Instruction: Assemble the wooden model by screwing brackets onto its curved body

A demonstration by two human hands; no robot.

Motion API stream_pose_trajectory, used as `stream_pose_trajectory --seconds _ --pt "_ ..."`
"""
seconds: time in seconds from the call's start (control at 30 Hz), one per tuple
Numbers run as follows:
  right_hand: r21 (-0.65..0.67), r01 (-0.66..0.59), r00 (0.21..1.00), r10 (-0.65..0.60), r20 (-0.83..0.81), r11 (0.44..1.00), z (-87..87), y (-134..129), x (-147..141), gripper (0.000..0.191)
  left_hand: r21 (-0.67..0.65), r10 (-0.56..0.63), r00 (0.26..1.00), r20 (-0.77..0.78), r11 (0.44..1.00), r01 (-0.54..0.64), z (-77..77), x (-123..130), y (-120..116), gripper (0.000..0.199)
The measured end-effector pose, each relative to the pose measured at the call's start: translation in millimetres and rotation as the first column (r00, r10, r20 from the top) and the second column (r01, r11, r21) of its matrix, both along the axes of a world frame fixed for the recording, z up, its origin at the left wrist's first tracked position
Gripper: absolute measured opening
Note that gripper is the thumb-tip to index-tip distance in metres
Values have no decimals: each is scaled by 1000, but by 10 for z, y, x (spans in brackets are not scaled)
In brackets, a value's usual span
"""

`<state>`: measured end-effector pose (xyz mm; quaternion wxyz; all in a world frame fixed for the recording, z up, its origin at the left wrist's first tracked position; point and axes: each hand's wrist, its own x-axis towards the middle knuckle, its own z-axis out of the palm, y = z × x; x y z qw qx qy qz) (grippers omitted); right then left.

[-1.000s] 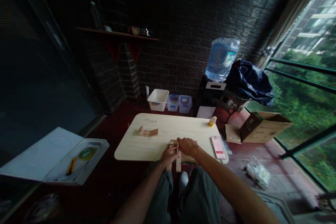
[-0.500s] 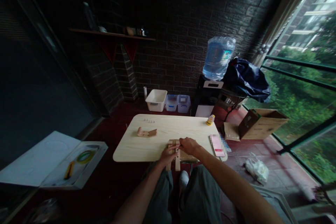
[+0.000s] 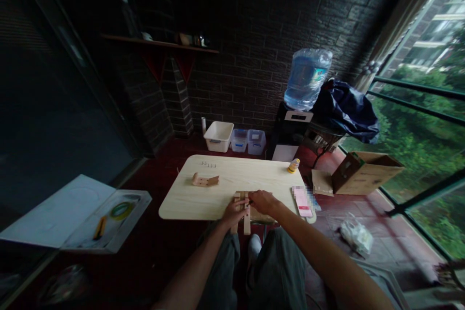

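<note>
A wooden slatted piece [image 3: 247, 226] lies at the table's near edge, with two slat ends jutting out towards my lap. My left hand [image 3: 233, 213] grips it from the left, fingers laid across the slats. Close beside those fingers, my right hand [image 3: 263, 201] is closed in a pinch over the same piece. Whatever sits between its fingertips is too small and dark to name. A separate curved wooden part [image 3: 205, 181] rests farther left on the pale table [image 3: 254, 169]. Behind that part, several small metal pieces [image 3: 208, 164] lie in a row.
A yellow-capped bottle [image 3: 293, 166] and a phone [image 3: 302, 203] are on the table's right side. An open white case [image 3: 112, 223] lies left of the table. Plastic bins [image 3: 219, 137], a water dispenser [image 3: 290, 131] and a cardboard box [image 3: 366, 172] stand beyond.
The view has shifted slightly, so the surroundings sit a little differently. Both hands keep nearly the same place and grip on the wooden piece.
</note>
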<state>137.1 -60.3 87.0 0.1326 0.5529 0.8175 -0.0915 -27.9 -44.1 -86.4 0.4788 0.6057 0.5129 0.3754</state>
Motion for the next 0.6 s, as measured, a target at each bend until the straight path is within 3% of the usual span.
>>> stream_pose_trajectory --seconds 0.3,0.6 --pt "22 38 998 -37 -51 999 80 -29 -114 32 52 21 1000 8 998 -22 -118 -17 53 40" --pt "8 48 998 -47 -50 999 208 -88 -165 34 54 44 999 8 998 -44 -43 -5 3 44"
